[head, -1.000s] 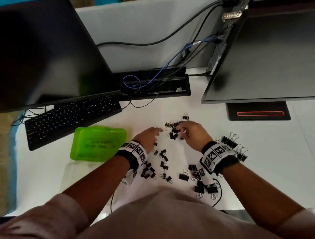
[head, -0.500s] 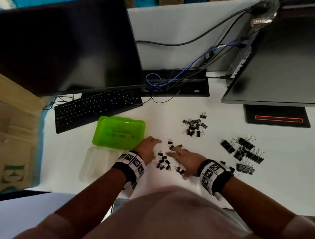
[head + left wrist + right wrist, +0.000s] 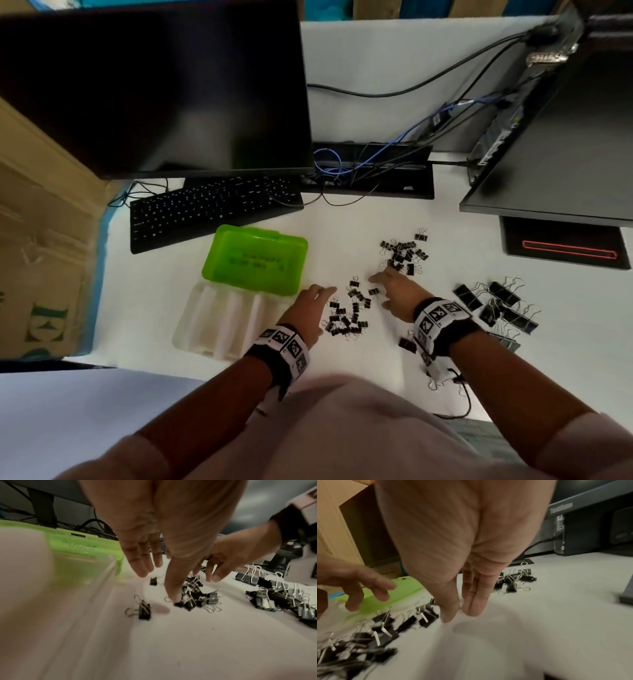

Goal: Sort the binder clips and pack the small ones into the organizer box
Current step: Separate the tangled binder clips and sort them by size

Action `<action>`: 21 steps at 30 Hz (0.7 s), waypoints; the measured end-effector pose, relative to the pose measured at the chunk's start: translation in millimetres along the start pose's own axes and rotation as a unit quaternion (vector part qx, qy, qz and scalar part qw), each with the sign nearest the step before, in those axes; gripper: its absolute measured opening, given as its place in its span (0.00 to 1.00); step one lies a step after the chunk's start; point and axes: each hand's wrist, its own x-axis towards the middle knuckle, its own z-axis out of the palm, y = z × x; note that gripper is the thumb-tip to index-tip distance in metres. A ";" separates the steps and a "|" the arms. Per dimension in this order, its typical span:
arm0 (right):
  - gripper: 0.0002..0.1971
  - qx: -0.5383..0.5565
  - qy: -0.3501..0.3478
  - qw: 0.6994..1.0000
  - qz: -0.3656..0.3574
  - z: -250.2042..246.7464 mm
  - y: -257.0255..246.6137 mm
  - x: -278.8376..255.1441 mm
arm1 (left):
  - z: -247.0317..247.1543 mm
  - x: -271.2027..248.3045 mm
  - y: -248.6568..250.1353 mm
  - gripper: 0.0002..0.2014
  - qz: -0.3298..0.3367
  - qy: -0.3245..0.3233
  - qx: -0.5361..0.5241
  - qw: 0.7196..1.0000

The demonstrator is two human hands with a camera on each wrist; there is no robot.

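Small black binder clips lie in a near pile (image 3: 347,317) between my hands and a far pile (image 3: 402,253) beyond them. My left hand (image 3: 318,305) is spread, empty, at the near pile's left edge; in the left wrist view its thumb (image 3: 174,595) touches a small clip (image 3: 178,604). My right hand (image 3: 383,291) stretches flat between the two piles, its fingers (image 3: 475,601) straight, just above the table and holding nothing. The organizer box has a clear ribbed tray (image 3: 222,318) and an open green lid (image 3: 255,260), left of my left hand.
Large binder clips (image 3: 496,305) are heaped to the right of my right wrist. A keyboard (image 3: 212,209) and a monitor (image 3: 154,85) stand behind the box. A second monitor's base (image 3: 561,245) and cables (image 3: 370,168) are at the back right.
My right hand left the far pile, came down flat by the near pile, and now reaches out toward the far pile again. The left hand stays beside the near pile.
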 end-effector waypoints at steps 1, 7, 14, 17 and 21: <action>0.30 0.001 -0.009 1.000 -0.003 4.1 -2.0 0.9 | -0.1 -1.9 -0.5 0.45 -0.004 -0.006 0.015 1.000; 0.25 0.130 0.020 0.991 -0.036 16.2 -18.9 6.7 | 7.1 -10.2 -3.3 0.42 -0.046 -0.023 0.015 0.999; 0.44 0.039 -0.052 0.997 -0.040 7.9 -17.5 10.4 | 9.2 -1.1 6.4 0.43 -0.050 -0.009 -0.061 0.997; 0.43 0.039 -0.067 0.994 -0.079 14.6 -25.6 10.2 | 8.7 -2.2 7.9 0.44 -0.045 0.003 -0.084 0.995; 0.41 0.093 -0.001 0.995 -0.045 1.0 -17.5 4.2 | 4.2 -8.9 1.3 0.47 -0.044 0.006 -0.093 0.995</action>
